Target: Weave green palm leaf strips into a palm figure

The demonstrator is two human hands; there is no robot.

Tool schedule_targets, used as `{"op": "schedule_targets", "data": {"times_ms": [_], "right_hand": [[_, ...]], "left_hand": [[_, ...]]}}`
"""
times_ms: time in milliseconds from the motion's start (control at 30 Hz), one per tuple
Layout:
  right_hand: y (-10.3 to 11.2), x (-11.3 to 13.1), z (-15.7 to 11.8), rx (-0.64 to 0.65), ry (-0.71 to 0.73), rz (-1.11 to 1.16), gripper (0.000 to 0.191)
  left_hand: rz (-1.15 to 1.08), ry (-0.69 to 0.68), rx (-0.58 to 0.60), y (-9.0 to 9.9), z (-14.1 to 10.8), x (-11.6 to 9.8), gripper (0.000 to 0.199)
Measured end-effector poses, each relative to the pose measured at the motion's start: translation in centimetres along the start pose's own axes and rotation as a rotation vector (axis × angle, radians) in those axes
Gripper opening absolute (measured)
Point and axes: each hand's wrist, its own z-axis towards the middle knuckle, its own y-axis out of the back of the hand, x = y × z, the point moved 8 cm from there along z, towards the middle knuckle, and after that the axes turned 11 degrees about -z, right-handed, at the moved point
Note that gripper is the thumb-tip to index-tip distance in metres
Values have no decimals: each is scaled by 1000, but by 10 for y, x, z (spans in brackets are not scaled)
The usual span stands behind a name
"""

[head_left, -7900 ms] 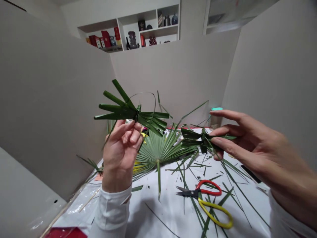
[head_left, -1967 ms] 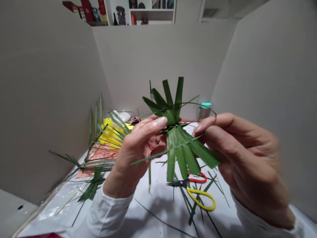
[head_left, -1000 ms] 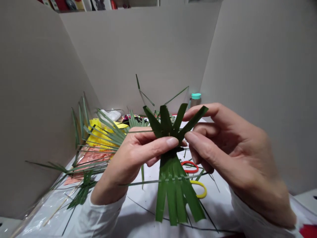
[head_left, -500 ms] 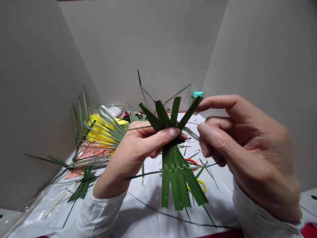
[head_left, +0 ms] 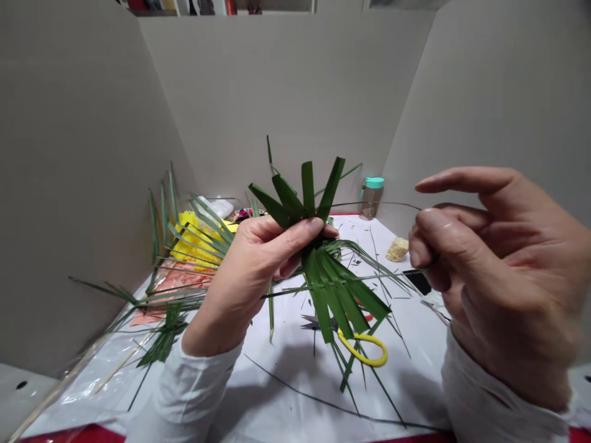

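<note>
Between its thumb and fingers, my left hand (head_left: 272, 255) pinches a fan of green leaf strips (head_left: 332, 298) at its narrow waist. Short cut ends spread above the thumb, and wider blades hang below, with a narrow cross strip woven through them. My right hand (head_left: 489, 252) is closed, thumb against curled fingers, index finger raised. From its pinch a thin leaf strand (head_left: 378, 203) runs left to the waist of the fan. The woven cross strip also reaches toward this hand; whether it is gripped is hidden. Below the fan lie scissors with a yellow handle loop (head_left: 369, 357).
Long leaves (head_left: 203, 246) and yellow crinkled material (head_left: 191, 240) lie at left, near pinkish sheets (head_left: 178, 280) and a tied leaf bundle (head_left: 166, 335). A teal-lidded bottle (head_left: 372, 200) and a pale yellowish lump (head_left: 397, 249) stand at the back right. Grey panels surround the table.
My right hand has moved right, away from the upper leaf tips, drawing the thin strand out. The fan is tilted slightly, and the view has shifted, showing more of the bottle and scissors.
</note>
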Motion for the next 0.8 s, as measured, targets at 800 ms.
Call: {"op": "schedule_targets", "data": {"times_ms": [800], "right_hand": [[-1, -2, 9, -152, 88, -159, 9]], "left_hand": [[-147, 101, 242, -28, 4, 16, 33]]}}
